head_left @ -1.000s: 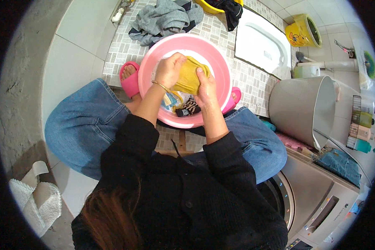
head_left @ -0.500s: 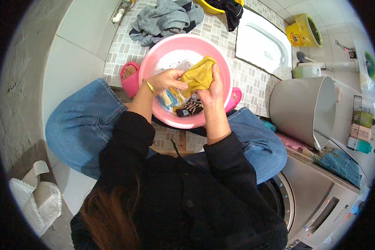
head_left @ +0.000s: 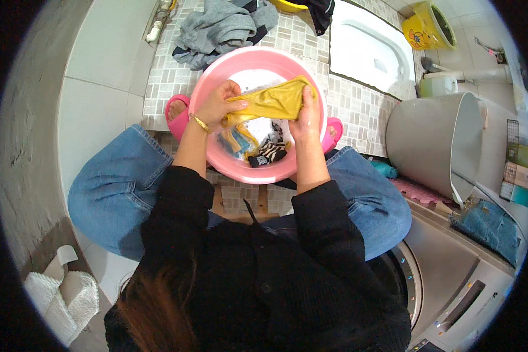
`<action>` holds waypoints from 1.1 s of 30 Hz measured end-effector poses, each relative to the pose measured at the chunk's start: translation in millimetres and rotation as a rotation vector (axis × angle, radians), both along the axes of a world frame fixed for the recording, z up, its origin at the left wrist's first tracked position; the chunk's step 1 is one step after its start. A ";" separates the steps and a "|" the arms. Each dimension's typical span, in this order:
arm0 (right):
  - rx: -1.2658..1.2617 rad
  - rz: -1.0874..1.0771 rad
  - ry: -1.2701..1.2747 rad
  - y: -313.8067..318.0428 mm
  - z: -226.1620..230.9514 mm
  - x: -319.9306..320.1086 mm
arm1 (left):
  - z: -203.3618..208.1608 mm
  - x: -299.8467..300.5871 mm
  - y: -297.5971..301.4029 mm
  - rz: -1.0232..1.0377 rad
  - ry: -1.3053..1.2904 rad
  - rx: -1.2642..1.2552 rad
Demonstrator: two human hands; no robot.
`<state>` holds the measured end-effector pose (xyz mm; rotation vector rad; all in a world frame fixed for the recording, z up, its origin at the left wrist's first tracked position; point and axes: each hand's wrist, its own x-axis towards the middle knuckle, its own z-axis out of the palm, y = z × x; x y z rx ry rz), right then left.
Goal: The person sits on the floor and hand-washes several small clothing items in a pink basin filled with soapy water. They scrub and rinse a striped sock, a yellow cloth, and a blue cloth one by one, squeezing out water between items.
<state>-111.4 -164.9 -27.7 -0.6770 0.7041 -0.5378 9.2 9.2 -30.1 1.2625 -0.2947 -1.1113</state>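
A wet mustard-yellow sock (head_left: 270, 102) is stretched sideways between my hands above a pink basin (head_left: 200, 88). My left hand (head_left: 222, 104), with a gold bracelet at its wrist, pinches one end. My right hand (head_left: 305, 114) grips the other end, its thumb on top. Below them in the basin lie a zebra-striped sock (head_left: 270, 151) with a dark cuff and a bunch of blue, cream and yellow cloth (head_left: 237, 142). White suds (head_left: 253, 78) show at the basin's far side, partly hidden by the yellow sock.
Grey clothes (head_left: 217, 29) lie heaped on the tiles beyond the basin. A white squat toilet (head_left: 374, 50) is set in the floor at far right. Nearer on the right stand a tall grey bin (head_left: 422, 141) and a washing machine (head_left: 446, 264). A yellow bucket (head_left: 423, 32) stands behind.
My hands have moved apart, pulling the bunched yellow sock out lengthwise. My left hand has shifted left, uncovering more of the striped sock. The whole view has tilted slightly.
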 end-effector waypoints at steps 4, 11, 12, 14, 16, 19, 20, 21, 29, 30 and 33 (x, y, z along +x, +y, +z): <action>-0.097 0.271 0.420 3.8 -8.6 -3.2 | -0.8 19.2 -10.6 -0.061 -0.800 0.511; -0.626 0.184 0.904 9.2 -87.5 -11.0 | -48.1 4.8 -44.6 -0.027 -1.002 1.138; -0.623 0.215 0.912 6.5 -80.7 -13.1 | -52.8 -8.0 -53.6 0.024 -1.005 1.175; -0.356 0.163 0.688 14.2 -83.1 -6.9 | -71.7 -36.2 -67.3 0.160 -0.916 1.198; -0.007 0.151 0.390 14.5 -93.6 -1.0 | -79.5 -51.0 -68.8 0.161 -0.937 0.567; 0.506 0.372 -0.108 -29.6 -134.1 -33.0 | 6.9 -108.0 -102.5 0.083 -0.813 0.234; 0.445 0.346 0.053 10.3 -83.6 2.5 | 6.3 -103.6 -83.3 0.083 -0.903 0.306; 0.340 0.299 -0.009 10.5 -84.9 -9.0 | 23.7 -121.1 -93.0 0.010 -0.958 0.256; 0.365 0.252 0.225 54.2 -9.2 30.1 | 2.8 -33.1 -76.9 0.391 -0.805 0.469; 0.188 0.261 0.123 33.5 -60.5 16.5 | 5.2 -55.3 -88.2 0.343 -0.912 0.401; 0.512 0.259 -0.126 25.7 -57.7 9.4 | 27.0 -95.9 -78.3 0.107 -1.120 0.342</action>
